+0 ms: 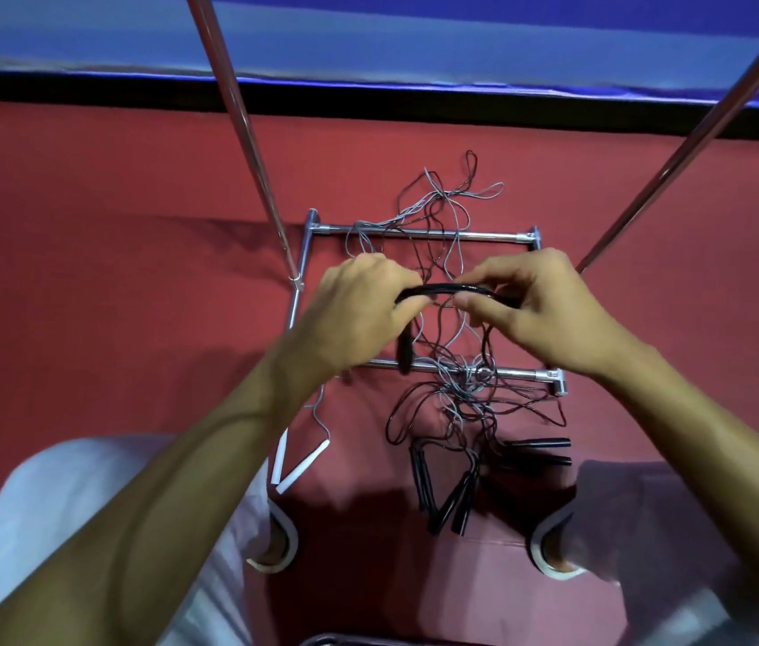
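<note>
A chrome rectangular frame (433,234) lies on a red floor, with a tangle of thin black and grey cords (454,394) draped over its bars. My left hand (359,314) and my right hand (540,305) are raised above the frame and together grip a bundle of black cord (442,288) stretched between them. The left fingers curl around one end, and the right thumb and fingers pinch the other. A black handle (405,356) hangs below my left hand. Several black handles (452,496) and two white handles (291,468) lie on the floor nearer to me.
Two chrome poles (247,142) (689,137) rise from the frame's sides toward the camera. My knees in light trousers (88,519) flank the handles. A black strip and a blue wall (368,35) bound the red floor (88,272) at the back.
</note>
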A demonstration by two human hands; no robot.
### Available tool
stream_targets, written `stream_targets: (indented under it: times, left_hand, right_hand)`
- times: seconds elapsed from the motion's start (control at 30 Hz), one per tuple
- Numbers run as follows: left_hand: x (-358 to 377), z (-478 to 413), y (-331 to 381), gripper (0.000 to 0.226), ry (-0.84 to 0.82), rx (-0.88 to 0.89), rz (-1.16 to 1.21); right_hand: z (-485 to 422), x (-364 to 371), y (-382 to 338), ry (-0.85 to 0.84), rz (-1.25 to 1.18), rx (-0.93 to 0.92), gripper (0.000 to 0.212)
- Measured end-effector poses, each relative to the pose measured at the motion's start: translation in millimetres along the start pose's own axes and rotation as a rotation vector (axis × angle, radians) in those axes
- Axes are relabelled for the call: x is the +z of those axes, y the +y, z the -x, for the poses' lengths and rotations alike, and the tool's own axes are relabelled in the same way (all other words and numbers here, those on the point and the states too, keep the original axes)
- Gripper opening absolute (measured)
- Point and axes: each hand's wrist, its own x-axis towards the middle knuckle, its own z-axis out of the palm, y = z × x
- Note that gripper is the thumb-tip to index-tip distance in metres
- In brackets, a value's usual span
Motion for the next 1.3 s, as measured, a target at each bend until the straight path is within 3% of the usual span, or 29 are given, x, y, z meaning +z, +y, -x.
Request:
stream_targets:
  times: [0.17,0.3,0.5,0.73,1.0,1.23,1.3]
  left_hand:
    - [9,-2,3,0.021,-0.021,-0.054,-0.018]
    - [10,-4,7,0.015,0.028,0.005,-0.042]
    - [14,-1,5,0.013,0.125,-0.060,-0.170]
    - [16,2,10,0.010,0.037,-0.100,-0.187]
    - [13,2,24,0.046,-0.016,-0.101,-0.199]
    - [9,1,23,0.052,-0.144,-0.103,-0.192]
    - [5,1,23,0.049,-0.182,-0.109,-0.156]
  right_hand:
    - [1,4,-2,0.099,-0.028,0.017,0.008]
    - [4,2,-6,0.170,-0.023,-0.031,0.006]
    - [7,5,-12,0.138,0.006,-0.079,0.009]
    - [7,12,-11,0.071,0.002,-0.072,0.012]
    - [5,11,-18,0.101,-0.216,-0.040,0.010]
    - [6,3,-15,0.092,-0.277,-0.012,0.013]
    - [6,-4,-14,0.053,-0.218,-0.035,0.027]
